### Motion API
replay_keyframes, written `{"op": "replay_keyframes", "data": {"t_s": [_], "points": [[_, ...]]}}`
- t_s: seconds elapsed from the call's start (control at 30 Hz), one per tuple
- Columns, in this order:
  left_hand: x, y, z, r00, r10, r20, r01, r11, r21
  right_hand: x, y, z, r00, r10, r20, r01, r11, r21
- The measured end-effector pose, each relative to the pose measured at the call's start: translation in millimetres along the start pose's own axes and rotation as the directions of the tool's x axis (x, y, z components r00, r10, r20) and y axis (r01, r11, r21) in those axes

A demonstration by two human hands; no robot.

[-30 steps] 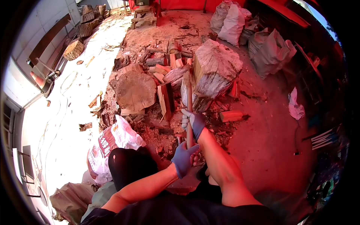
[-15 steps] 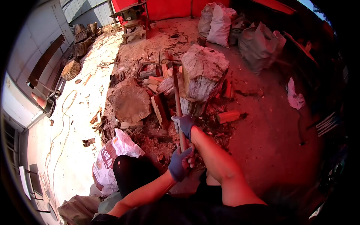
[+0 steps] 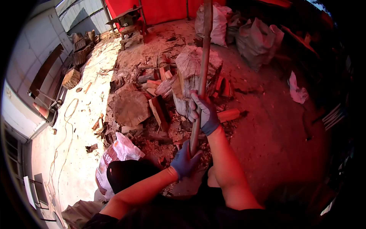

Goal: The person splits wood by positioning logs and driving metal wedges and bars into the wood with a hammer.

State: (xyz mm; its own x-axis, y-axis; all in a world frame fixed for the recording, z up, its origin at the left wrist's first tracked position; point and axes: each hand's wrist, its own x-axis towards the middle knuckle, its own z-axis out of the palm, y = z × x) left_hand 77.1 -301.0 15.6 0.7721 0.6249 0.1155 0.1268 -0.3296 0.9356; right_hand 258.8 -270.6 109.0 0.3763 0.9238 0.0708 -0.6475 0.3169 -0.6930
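Observation:
A long wooden handle point(image 3: 206, 57) rises from my hands past the top edge of the view, so its far end is out of sight. My left hand point(image 3: 185, 161), in a blue-grey glove, is closed round its lower end. Higher up, my right hand point(image 3: 206, 112), gloved too, grips the shaft. Behind the handle stands a large upright log point(image 3: 190, 70) with a cracked top. To its left sit a round stump point(image 3: 130, 108) and a split piece of wood point(image 3: 159, 112). Another split piece point(image 3: 228, 115) lies just right of my right hand.
A printed white bag point(image 3: 126, 149) stands by my left knee. Large sacks point(image 3: 256, 42) are at the back right, and a pink-white bag point(image 3: 297, 89) lies on the right. Cords point(image 3: 68, 126) run along the left floor. Stacked logs point(image 3: 80, 49) and a wooden stand point(image 3: 131, 36) are farther back.
The handle has swung up, and its far end has left the top of the view. My right hand has risen and moved right. The view has also shifted slightly.

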Motion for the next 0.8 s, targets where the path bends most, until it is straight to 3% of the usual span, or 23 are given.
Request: {"op": "replay_keyframes", "data": {"t_s": [0.07, 0.13, 0.17, 0.23, 0.3, 0.33, 0.43, 0.47, 0.53, 0.6, 0.67, 0.7, 0.8], "points": [[20, 41, -7, 0.997, -0.034, 0.071, 0.033, 0.999, 0.021, -5, -24, -23, 0.992, -0.056, -0.110, 0.048, 0.996, -0.077], [43, 66, -13, 0.850, -0.193, 0.491, 0.296, 0.945, -0.141, -11, -45, -47, 0.971, -0.122, -0.206, 0.101, 0.989, -0.111], [57, 50, -6, 0.852, 0.010, 0.523, 0.226, 0.895, -0.385, -16, -56, -58, 0.959, -0.129, -0.252, 0.105, 0.988, -0.110], [97, 19, -5, 0.852, -0.029, 0.523, 0.310, 0.834, -0.457, -26, -72, -90, 0.931, -0.118, -0.345, 0.101, 0.993, -0.068], [159, 1, -2, 0.935, -0.041, 0.351, 0.126, 0.966, -0.225, -37, -81, -113, 0.887, -0.047, -0.459, 0.029, 0.999, -0.045], [191, -7, -5, 0.985, 0.050, 0.164, -0.107, 0.926, 0.361, -42, -82, -129, 0.863, -0.002, -0.506, -0.020, 0.999, -0.038], [284, -32, 8, 0.986, 0.165, 0.034, -0.146, 0.738, 0.659, -46, -83, -173, 0.870, 0.138, -0.473, -0.100, 0.989, 0.106], [310, -27, 17, 0.981, 0.195, 0.007, -0.141, 0.683, 0.717, -44, -81, -183, 0.869, 0.141, -0.474, -0.109, 0.990, 0.094], [355, -21, 37, 0.976, 0.215, -0.034, -0.112, 0.631, 0.768, -39, -77, -199, 0.861, 0.262, -0.437, -0.141, 0.947, 0.289], [391, -23, 50, 0.933, 0.353, -0.071, -0.142, 0.541, 0.829, -31, -74, -203, 0.842, 0.325, -0.431, -0.185, 0.924, 0.335], [417, -37, 50, 0.954, 0.295, -0.050, -0.110, 0.499, 0.860, -28, -67, -220, 0.920, 0.338, -0.198, -0.151, 0.772, 0.618], [429, -42, 50, 0.967, 0.253, -0.007, -0.112, 0.452, 0.885, -23, -63, -227, 0.951, 0.297, -0.089, -0.167, 0.733, 0.659], [436, -53, 41, 0.952, 0.293, 0.090, -0.202, 0.379, 0.903, -5, -72, -207, 0.892, 0.409, -0.193, -0.160, 0.684, 0.712]]}}
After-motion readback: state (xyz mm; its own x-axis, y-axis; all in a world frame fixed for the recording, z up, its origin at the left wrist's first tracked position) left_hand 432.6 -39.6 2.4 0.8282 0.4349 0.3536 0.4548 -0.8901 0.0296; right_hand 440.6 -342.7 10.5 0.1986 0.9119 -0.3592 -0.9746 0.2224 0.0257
